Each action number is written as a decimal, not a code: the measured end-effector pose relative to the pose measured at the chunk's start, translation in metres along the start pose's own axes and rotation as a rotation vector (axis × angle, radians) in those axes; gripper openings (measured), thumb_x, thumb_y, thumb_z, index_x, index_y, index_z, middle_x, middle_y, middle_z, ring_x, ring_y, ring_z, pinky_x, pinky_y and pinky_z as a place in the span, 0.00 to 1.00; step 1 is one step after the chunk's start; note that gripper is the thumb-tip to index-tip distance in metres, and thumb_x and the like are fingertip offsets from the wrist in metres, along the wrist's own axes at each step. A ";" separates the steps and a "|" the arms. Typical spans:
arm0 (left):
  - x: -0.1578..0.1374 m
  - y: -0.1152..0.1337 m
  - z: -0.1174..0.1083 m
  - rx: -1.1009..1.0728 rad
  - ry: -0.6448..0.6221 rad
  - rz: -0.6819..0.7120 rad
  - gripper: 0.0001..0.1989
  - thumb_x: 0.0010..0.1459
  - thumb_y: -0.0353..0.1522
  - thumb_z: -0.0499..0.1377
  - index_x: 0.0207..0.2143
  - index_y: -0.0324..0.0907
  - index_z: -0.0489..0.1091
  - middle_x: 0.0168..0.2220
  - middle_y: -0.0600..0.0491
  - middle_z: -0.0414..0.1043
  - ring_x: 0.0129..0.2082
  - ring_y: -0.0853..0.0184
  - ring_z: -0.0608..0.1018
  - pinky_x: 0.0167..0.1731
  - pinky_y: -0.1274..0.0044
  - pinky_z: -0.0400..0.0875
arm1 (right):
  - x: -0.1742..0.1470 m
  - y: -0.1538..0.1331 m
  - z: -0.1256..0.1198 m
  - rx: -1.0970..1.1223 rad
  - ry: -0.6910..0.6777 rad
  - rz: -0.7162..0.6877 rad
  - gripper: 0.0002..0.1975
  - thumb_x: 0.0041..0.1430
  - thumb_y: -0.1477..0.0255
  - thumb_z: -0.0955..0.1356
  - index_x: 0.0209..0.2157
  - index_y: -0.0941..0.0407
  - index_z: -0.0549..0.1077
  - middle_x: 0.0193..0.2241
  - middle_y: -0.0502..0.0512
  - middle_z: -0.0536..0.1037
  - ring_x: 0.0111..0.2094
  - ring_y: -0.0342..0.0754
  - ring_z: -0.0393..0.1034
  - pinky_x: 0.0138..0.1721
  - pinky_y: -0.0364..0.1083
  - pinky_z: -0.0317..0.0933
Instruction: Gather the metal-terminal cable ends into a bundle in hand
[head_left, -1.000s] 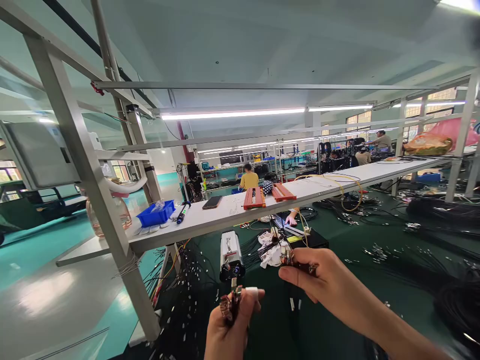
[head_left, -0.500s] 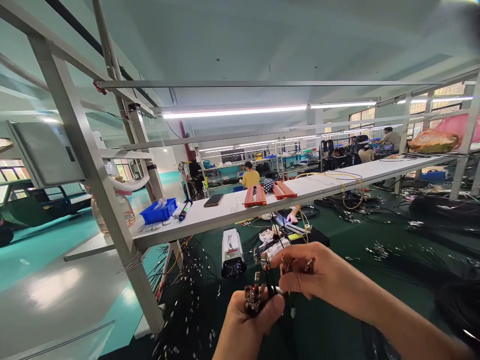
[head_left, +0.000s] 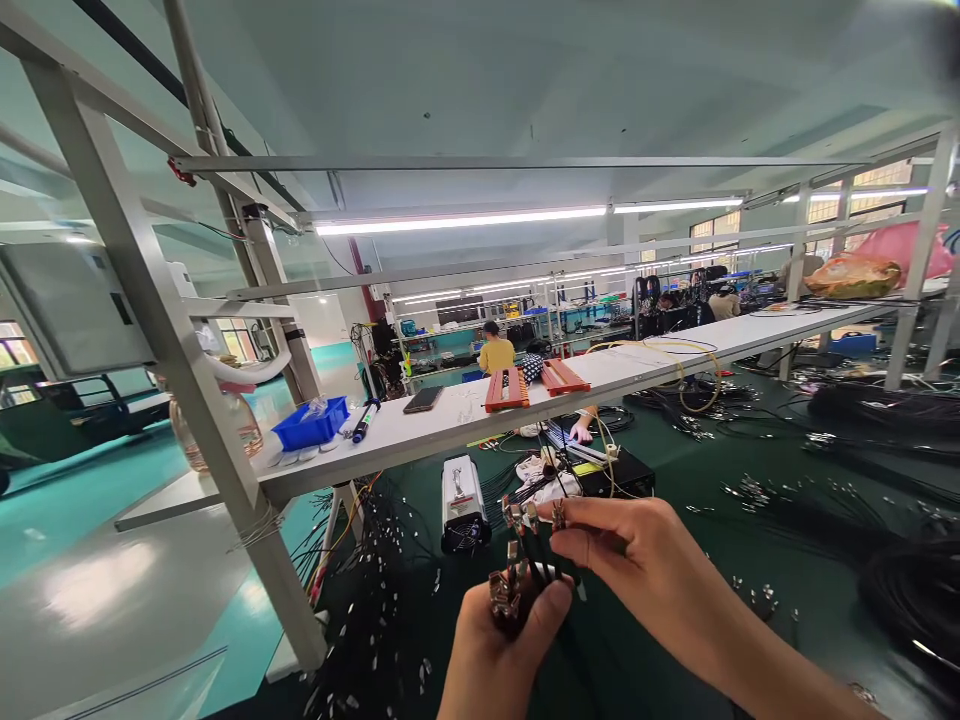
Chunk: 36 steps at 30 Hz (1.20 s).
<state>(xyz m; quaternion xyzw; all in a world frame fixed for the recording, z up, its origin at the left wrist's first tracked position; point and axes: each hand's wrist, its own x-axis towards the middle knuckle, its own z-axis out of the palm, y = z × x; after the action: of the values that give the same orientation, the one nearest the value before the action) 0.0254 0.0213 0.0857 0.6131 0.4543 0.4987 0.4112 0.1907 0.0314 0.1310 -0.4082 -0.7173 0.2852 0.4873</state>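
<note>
My left hand [head_left: 496,645] is closed around a bundle of black cables with metal connector ends [head_left: 508,596] that stick up above its fingers. My right hand [head_left: 634,560] pinches a few more connector ends [head_left: 534,516] between thumb and fingers, just above and to the right of the left hand's bundle. Both hands hover low over a dark green workbench [head_left: 675,520] strewn with loose black cables and small metal connectors.
A grey boxy device [head_left: 461,490] lies beyond my hands, beside a black box [head_left: 619,470] and white rags. A white shelf [head_left: 465,420] carries a blue bin [head_left: 312,424], a marker, a phone and orange trays [head_left: 506,389]. Other people work farther back.
My left hand rose from the lower left and came in under my right hand. My right hand's connectors went from apart to just above the left hand's bundle.
</note>
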 end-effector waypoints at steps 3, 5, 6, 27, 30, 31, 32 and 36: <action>0.001 -0.002 -0.007 -0.002 0.097 -0.050 0.18 0.47 0.46 0.64 0.24 0.38 0.73 0.20 0.58 0.57 0.22 0.72 0.58 0.24 0.78 0.52 | 0.000 0.006 -0.010 -0.031 0.192 -0.022 0.09 0.59 0.63 0.65 0.38 0.50 0.75 0.30 0.50 0.76 0.34 0.49 0.70 0.39 0.47 0.60; 0.001 -0.002 -0.011 -0.040 0.142 -0.123 0.21 0.42 0.47 0.66 0.20 0.38 0.67 0.19 0.59 0.54 0.21 0.73 0.57 0.23 0.78 0.50 | 0.000 0.012 -0.011 0.170 0.132 0.075 0.10 0.62 0.62 0.63 0.37 0.51 0.72 0.23 0.47 0.69 0.26 0.45 0.63 0.30 0.44 0.56; 0.001 -0.002 -0.012 -0.065 0.154 -0.151 0.22 0.41 0.47 0.67 0.18 0.39 0.63 0.18 0.60 0.52 0.20 0.74 0.56 0.22 0.78 0.49 | 0.000 0.014 -0.008 0.272 0.040 0.143 0.11 0.62 0.62 0.63 0.38 0.52 0.71 0.21 0.46 0.65 0.24 0.43 0.59 0.27 0.43 0.53; 0.011 -0.012 -0.014 0.143 -0.390 -0.070 0.15 0.49 0.38 0.56 0.17 0.41 0.58 0.16 0.60 0.46 0.18 0.74 0.50 0.20 0.75 0.43 | 0.010 -0.001 0.027 0.411 -0.340 0.263 0.08 0.53 0.68 0.69 0.31 0.59 0.73 0.23 0.50 0.70 0.26 0.42 0.62 0.25 0.41 0.53; 0.012 -0.021 -0.012 0.099 -0.385 -0.085 0.15 0.50 0.41 0.57 0.20 0.40 0.60 0.17 0.60 0.48 0.19 0.73 0.53 0.20 0.75 0.44 | 0.010 0.002 0.027 0.435 -0.322 0.288 0.09 0.54 0.67 0.68 0.27 0.59 0.71 0.19 0.46 0.65 0.21 0.38 0.53 0.22 0.40 0.46; 0.012 -0.024 -0.012 0.095 -0.365 -0.094 0.17 0.50 0.43 0.58 0.20 0.40 0.60 0.17 0.60 0.48 0.19 0.73 0.53 0.20 0.75 0.45 | 0.010 0.004 0.028 0.435 -0.284 0.298 0.10 0.54 0.66 0.68 0.26 0.59 0.71 0.19 0.44 0.62 0.19 0.37 0.49 0.21 0.40 0.44; 0.012 -0.026 -0.012 0.088 -0.346 -0.100 0.19 0.50 0.44 0.59 0.19 0.41 0.59 0.17 0.60 0.48 0.19 0.73 0.53 0.20 0.76 0.44 | 0.010 0.006 0.028 0.432 -0.245 0.303 0.11 0.54 0.65 0.68 0.27 0.59 0.71 0.18 0.43 0.61 0.19 0.36 0.46 0.20 0.41 0.41; 0.010 -0.026 -0.014 0.040 -0.239 -0.048 0.22 0.45 0.49 0.63 0.22 0.38 0.68 0.18 0.60 0.48 0.20 0.74 0.51 0.22 0.76 0.44 | 0.008 0.013 0.027 0.405 -0.133 0.319 0.13 0.55 0.62 0.67 0.29 0.59 0.72 0.21 0.46 0.66 0.18 0.36 0.47 0.20 0.42 0.39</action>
<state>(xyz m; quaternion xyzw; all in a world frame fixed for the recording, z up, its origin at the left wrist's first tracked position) 0.0090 0.0380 0.0657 0.6652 0.4263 0.4028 0.4620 0.1682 0.0448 0.1143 -0.3907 -0.6027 0.5224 0.4596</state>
